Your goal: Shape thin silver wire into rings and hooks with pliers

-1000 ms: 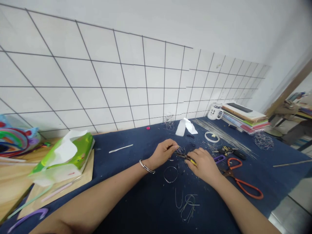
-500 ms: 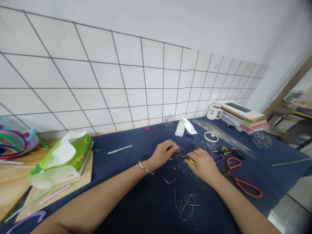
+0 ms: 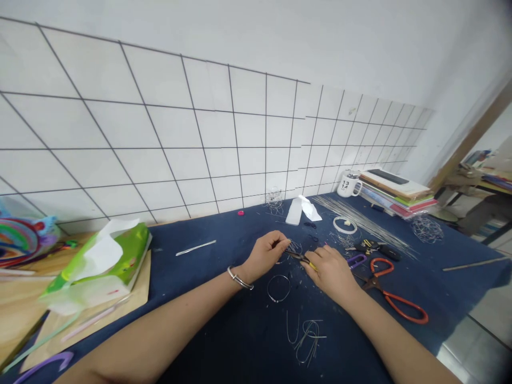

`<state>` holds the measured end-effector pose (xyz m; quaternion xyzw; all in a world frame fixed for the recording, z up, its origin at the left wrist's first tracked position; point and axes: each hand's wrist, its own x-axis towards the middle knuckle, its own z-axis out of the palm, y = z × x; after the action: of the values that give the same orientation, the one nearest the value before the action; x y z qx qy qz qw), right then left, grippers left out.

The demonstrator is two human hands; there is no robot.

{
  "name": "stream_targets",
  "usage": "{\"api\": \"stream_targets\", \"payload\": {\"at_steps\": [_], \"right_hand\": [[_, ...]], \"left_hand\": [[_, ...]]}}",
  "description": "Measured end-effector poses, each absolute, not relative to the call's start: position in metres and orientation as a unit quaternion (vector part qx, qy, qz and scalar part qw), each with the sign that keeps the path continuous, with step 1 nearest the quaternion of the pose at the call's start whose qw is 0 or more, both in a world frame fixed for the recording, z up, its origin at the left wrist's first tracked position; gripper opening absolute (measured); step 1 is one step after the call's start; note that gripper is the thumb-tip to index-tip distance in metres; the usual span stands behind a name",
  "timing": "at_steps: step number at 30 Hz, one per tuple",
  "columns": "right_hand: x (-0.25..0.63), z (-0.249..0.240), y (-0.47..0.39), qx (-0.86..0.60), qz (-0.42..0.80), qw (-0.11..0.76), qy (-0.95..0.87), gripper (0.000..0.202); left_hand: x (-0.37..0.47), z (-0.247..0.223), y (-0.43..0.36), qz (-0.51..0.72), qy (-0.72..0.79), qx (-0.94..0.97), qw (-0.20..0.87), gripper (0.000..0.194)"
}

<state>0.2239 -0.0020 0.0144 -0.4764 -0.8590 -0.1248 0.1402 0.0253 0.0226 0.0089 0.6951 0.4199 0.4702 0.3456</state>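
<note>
Pliers (image 3: 303,259) in right hand (image 3: 330,269), wires (image 3: 295,246) at left hand (image 3: 267,253).

Dark-nosed, yellow-handled pliers (image 3: 303,258) slant close against thin, curved silvery wires (image 3: 295,246).

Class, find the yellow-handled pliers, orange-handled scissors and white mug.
Yellow-handled pliers (image 3: 298,256): head view, on the metal part.
Orange-handled scissors (image 3: 375,283): head view, around the pivot.
White mug (image 3: 346,186): head view, on its body.

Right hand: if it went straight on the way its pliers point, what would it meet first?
Most likely the left hand: the pliers in the right hand aim toward it. The fine wires beside it could come first; depth there is unclear.
</note>
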Motion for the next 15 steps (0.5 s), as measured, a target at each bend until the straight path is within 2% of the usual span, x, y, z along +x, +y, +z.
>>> {"api": "stream_targets", "payload": {"at_steps": [9, 15], "right_hand": [[0.2243, 0.0171, -0.0013, -0.478, -0.07, 0.146, -0.863, 0.027], [0.2246, 0.0175, -0.0011, -0.476, -0.037, 0.152, -0.865, 0.028]], "left_hand": [[0.0222, 0.0078, 0.0273, 0.457, 0.363, 0.67, 0.458, 0.024], [0.0203, 0.0088, 0.0304, 0.452, 0.335, 0.675, 0.476, 0.023]]}}
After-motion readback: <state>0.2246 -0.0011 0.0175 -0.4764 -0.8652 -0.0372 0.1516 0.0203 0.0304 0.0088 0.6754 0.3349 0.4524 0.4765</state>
